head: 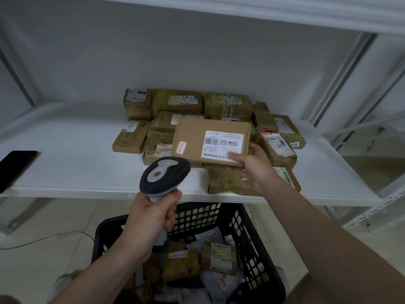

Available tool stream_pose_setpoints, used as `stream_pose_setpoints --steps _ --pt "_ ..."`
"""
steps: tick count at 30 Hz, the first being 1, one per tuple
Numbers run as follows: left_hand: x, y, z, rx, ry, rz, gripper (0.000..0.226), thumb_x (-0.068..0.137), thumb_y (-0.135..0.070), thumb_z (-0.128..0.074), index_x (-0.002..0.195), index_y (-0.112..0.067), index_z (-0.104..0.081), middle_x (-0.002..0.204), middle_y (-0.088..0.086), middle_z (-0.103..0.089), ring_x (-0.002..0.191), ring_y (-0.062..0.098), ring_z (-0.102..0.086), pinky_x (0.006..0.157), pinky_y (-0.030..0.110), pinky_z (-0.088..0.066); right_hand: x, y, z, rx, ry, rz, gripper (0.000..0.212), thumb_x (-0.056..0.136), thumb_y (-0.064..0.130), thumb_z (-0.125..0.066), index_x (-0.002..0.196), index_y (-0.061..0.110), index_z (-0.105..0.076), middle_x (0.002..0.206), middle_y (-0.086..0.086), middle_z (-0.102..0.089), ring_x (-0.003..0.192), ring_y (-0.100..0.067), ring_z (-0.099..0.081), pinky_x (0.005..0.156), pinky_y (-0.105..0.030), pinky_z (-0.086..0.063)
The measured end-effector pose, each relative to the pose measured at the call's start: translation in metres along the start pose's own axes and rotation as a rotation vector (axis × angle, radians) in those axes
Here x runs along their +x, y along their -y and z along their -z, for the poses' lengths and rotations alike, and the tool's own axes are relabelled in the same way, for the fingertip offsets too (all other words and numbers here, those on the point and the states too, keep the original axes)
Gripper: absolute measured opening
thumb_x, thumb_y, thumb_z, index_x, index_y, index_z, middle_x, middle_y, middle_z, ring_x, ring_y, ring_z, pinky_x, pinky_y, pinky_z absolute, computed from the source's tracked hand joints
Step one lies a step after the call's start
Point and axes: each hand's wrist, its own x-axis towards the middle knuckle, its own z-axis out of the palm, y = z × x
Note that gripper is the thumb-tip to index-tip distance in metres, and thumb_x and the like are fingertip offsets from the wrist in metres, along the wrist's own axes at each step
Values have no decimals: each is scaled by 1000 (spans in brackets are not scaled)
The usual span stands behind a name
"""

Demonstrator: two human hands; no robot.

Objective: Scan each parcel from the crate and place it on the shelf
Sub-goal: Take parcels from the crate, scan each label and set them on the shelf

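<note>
A flat black device [16,166] lies at the left edge of view. Below it, a thin pale cable [39,239] curves across the tiled floor [32,264]. Far to its right runs a slotted white rack rail [370,212].

I see parcels [197,110] bunched on the shelf [76,163], right of middle. The box [210,143] is over them, in my right hand [252,167]; the scanner [164,174] is near-left of it. The crate [247,227] sits nearer, below the shelf, with packets [217,255] in it.
</note>
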Motion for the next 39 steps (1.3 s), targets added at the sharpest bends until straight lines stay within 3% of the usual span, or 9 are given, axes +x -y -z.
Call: stream_pose_setpoints --steps 6,11,15,20,24,30,35,39 --pt "2 3 -4 28 2 16 21 96 -12 -66 78 -3 -59 58 13 -43 47 19 -38 49 32 -34 22 12 34 217 -296 -83 28 88 12 -81 107 18 -62 115 -7 -71 106 -27 -69 74 -35 -64" --pt "5 7 -8 37 16 32 21 96 -12 -66 81 1 -60 58 15 -43 47 21 -38 48 30 -35 34 13 47 209 -429 -80 49 88 20 -83 128 16 -55 115 -7 -70 106 -29 -70 66 -30 -64" --pt "7 8 -12 35 20 49 27 96 -12 -66 73 -2 -57 57 15 -42 46 21 -38 48 30 -34 41 10 48 223 -432 -86 42 89 19 -82 118 22 -51 100 -1 -64 108 -28 -67 72 -30 -63" --pt "12 10 -15 42 35 57 27 96 -13 -66 73 -2 -55 58 15 -41 48 22 -38 47 30 -34 53 8 43 179 -375 -107 22 91 22 -80 100 22 -61 107 -2 -66 113 -28 -66 75 -30 -63" --pt "16 13 -18 54 38 65 27 96 -12 -66 73 -2 -56 58 15 -43 47 21 -39 46 29 -35 66 8 43 137 -371 -116 41 90 24 -81 125 18 -60 112 -1 -64 115 -28 -65 77 -30 -64" --pt "19 16 -20 66 40 76 28 96 -12 -66 71 -2 -56 58 15 -44 46 21 -40 47 30 -35 80 7 46 144 -397 -129 54 93 19 -77 142 13 -56 134 -6 -61 116 -29 -64 71 -27 -65" --pt "21 17 -22 74 56 78 28 95 -13 -67 71 -3 -57 61 16 -43 50 23 -38 49 33 -35 81 11 50 138 -347 -183 42 95 14 -73 134 12 -58 134 -6 -57 124 -25 -56 93 -34 -61" --pt "19 16 -21 71 57 70 24 95 -13 -67 76 -2 -57 61 15 -43 50 23 -39 49 31 -35 77 15 56 109 -318 -219 46 93 15 -74 135 12 -57 142 -9 -47 131 -28 -49 97 -39 -59"
